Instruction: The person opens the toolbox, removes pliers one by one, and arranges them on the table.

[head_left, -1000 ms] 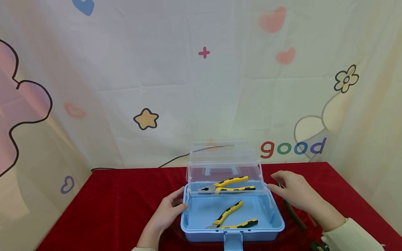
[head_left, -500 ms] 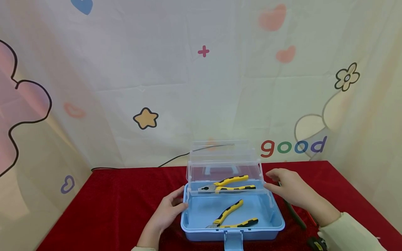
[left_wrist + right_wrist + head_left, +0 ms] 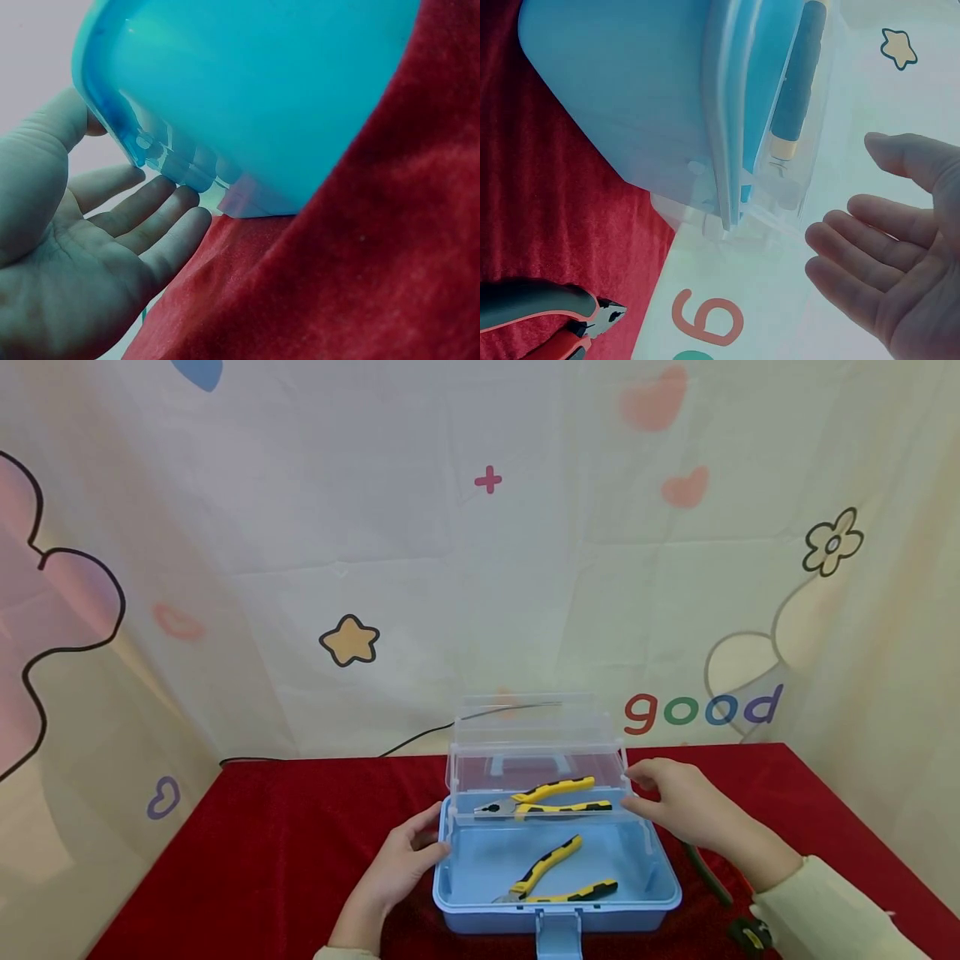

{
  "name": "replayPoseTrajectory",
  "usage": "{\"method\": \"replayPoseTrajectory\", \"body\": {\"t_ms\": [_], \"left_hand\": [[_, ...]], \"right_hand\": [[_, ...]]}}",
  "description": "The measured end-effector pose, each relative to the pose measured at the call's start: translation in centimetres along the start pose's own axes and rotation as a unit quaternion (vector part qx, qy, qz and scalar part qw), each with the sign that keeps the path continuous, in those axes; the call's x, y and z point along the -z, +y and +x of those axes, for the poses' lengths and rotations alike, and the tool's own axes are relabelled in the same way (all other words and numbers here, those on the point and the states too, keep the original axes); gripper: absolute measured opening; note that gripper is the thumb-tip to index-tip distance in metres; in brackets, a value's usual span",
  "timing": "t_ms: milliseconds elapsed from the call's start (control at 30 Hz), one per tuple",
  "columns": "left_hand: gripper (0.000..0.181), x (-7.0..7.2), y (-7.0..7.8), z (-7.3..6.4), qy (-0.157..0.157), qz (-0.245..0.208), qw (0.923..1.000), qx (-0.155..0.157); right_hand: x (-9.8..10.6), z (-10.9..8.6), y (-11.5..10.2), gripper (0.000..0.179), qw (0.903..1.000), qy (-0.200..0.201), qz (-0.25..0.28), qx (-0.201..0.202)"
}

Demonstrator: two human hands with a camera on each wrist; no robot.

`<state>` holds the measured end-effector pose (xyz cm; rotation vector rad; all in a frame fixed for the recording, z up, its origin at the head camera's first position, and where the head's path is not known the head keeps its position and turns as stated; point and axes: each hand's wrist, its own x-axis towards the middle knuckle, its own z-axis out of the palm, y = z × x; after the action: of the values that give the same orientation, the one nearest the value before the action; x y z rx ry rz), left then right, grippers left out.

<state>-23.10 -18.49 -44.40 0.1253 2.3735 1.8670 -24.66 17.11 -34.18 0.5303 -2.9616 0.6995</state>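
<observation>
A blue toolbox [image 3: 487, 920] stands on red cloth with its clear lid [image 3: 536, 727] raised. My left hand [image 3: 397, 864] holds the toolbox's left side, thumb over the rim and fingers against the outer wall [image 3: 255, 90]. My right hand [image 3: 686, 806], fingers loosely spread, hovers by the back right corner; the right wrist view shows it apart from the clear tray [image 3: 799, 176]. Combination pliers [image 3: 558, 790] with yellow-black handles lie in that raised tray. A second yellow-black pair of pliers [image 3: 543, 868] lies spread on the toolbox floor, its jaws partly hidden by the front rim.
Right of the toolbox lie cutting pliers [image 3: 604, 319] with dark and red handles, partly under my right arm in the head view. A black and yellow object [image 3: 750, 935] sits near the right sleeve. A printed curtain [image 3: 420, 568] hangs behind; a thin black cable [image 3: 416, 741] runs along it.
My right hand has moved a little left, closer to the tray's right end. The left hand, toolbox and both pairs of yellow pliers keep their places.
</observation>
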Motion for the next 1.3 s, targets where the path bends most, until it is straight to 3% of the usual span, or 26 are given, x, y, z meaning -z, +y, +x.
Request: {"method": "replayPoseTrajectory", "body": {"t_ms": [633,1033,1300], "left_hand": [[0.063,0.1,0.2,-0.1,-0.005,-0.01,0.9999,-0.012],[0.066,0.0,0.2,-0.1,-0.001,-0.003,1.0,0.006],[0.065,0.1,0.2,-0.1,-0.002,-0.006,1.0,0.002]], "right_hand": [[-0.1,1.7,-0.8,0.046,0.998,-0.034,-0.016,0.051],[-0.9,3.2,-0.6,0.046,0.9963,-0.062,-0.014,0.058],[-1.2,4.0,-1.5,0.046,0.9936,-0.093,-0.018,0.062]]}}
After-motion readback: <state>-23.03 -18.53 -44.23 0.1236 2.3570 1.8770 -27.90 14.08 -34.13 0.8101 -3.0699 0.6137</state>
